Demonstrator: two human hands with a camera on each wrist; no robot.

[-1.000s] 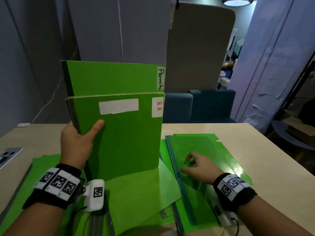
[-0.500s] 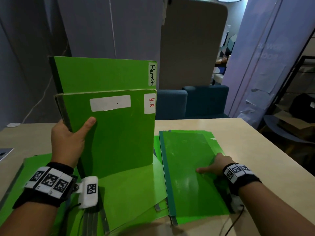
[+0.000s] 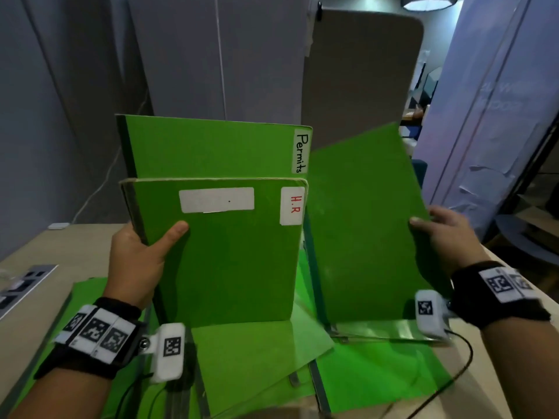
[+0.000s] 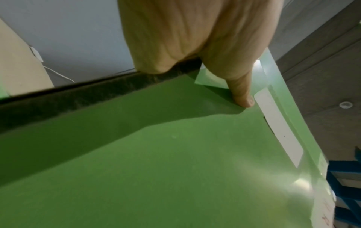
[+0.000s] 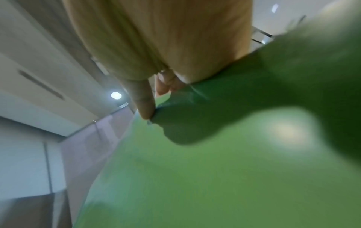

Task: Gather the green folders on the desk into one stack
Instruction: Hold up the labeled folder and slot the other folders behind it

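Observation:
My left hand [image 3: 142,252] grips two upright green folders by their spines: the front one labelled H.R [image 3: 230,252] and, behind it, a taller one labelled Permits [image 3: 211,149]. In the left wrist view the thumb [image 4: 242,95] presses on the H.R folder [image 4: 156,154] cover. My right hand [image 3: 444,237] grips the right edge of a thin green folder [image 3: 366,225], raised upright and tilted beside the other two. The right wrist view shows fingers [image 5: 144,100] behind that folder [image 5: 195,169] edge. More green folders [image 3: 251,361] lie flat on the desk [image 3: 90,243] below.
A flat green folder [image 3: 372,376] with a dark spine lies under the raised one. A grey power panel [image 3: 24,282] sits in the desk at the left. Wall panels stand behind the desk, and blue seats and a draped sheet are to the right.
My right hand has lifted the thin green folder from flat on the desk to upright beside the held pair. The left hand still holds its two folders upright.

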